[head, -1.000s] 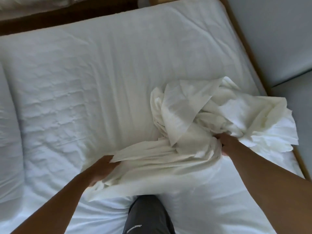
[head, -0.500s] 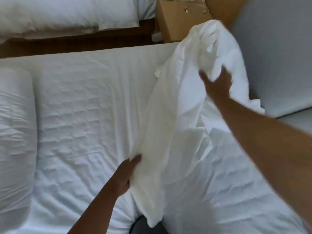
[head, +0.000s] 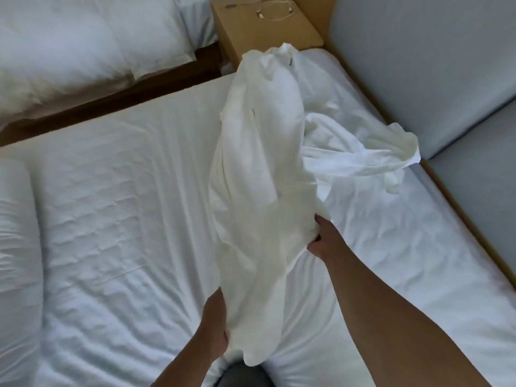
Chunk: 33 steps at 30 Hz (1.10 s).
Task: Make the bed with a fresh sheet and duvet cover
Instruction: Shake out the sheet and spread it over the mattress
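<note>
A bunched white sheet [head: 262, 169] is lifted above the mattress [head: 117, 208], stretched from near me toward the far right corner. My left hand [head: 215, 328] grips its near lower edge. My right hand [head: 321, 238] grips a fold on its right side, fingers buried in the cloth. A loose part of the sheet [head: 363, 146] trails onto the mattress toward the right edge. The mattress wears a wrinkled white quilted cover.
A white duvet or pillow roll [head: 16, 224] lies along the left of the bed. A wooden nightstand [head: 265, 26] stands past the far corner, with a second bed [head: 78, 43] beyond it. A grey padded headboard [head: 435, 62] runs along the right. My knee [head: 240, 375] rests at the near edge.
The sheet was gathered low on the bed, then flung up toward the far corner. My right hand has since come back down to grip it lower, and my left hand has shifted nearer me.
</note>
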Each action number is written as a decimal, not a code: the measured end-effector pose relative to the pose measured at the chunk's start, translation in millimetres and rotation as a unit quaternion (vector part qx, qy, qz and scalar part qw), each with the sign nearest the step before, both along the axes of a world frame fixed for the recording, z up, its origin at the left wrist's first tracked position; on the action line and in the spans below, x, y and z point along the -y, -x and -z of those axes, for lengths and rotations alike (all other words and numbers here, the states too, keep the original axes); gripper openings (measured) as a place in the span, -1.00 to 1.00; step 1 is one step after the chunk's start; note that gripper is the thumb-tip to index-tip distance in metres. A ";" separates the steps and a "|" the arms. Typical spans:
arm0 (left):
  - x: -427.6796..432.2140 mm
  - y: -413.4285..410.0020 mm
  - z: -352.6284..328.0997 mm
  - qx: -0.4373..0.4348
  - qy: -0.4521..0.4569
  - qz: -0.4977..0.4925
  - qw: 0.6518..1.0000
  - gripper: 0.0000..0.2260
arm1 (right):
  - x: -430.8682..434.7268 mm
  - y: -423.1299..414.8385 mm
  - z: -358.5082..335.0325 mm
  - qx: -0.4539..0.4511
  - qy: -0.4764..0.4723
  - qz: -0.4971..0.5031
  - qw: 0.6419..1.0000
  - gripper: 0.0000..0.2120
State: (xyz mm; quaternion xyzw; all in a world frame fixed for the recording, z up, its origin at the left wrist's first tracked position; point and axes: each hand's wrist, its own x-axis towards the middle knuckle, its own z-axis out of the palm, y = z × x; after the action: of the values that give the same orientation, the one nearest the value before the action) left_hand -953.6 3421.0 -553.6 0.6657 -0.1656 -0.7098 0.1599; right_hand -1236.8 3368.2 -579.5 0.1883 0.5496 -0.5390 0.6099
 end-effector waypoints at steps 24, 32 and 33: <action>-237.4 100.4 -340.0 -0.079 0.170 -0.039 0.982 -0.78 | -273.4 47.0 -394.4 -0.330 0.326 -0.244 0.852 -0.72; -304.1 95.3 -311.3 -0.218 0.171 0.079 0.957 -0.76 | -388.2 -40.1 -326.5 -0.533 0.259 -0.466 0.657 -0.84; -312.3 86.7 -306.9 -0.217 0.180 0.126 0.951 -0.73 | -397.4 -50.6 -327.3 -0.514 0.273 -0.481 0.655 -0.87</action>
State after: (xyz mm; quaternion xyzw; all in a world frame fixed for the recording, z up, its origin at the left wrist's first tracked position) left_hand -1040.2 3733.3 -246.8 0.4292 -0.3349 -0.8099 0.2183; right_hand -1186.1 3765.5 -252.2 -0.5853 0.6170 -0.3064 0.4276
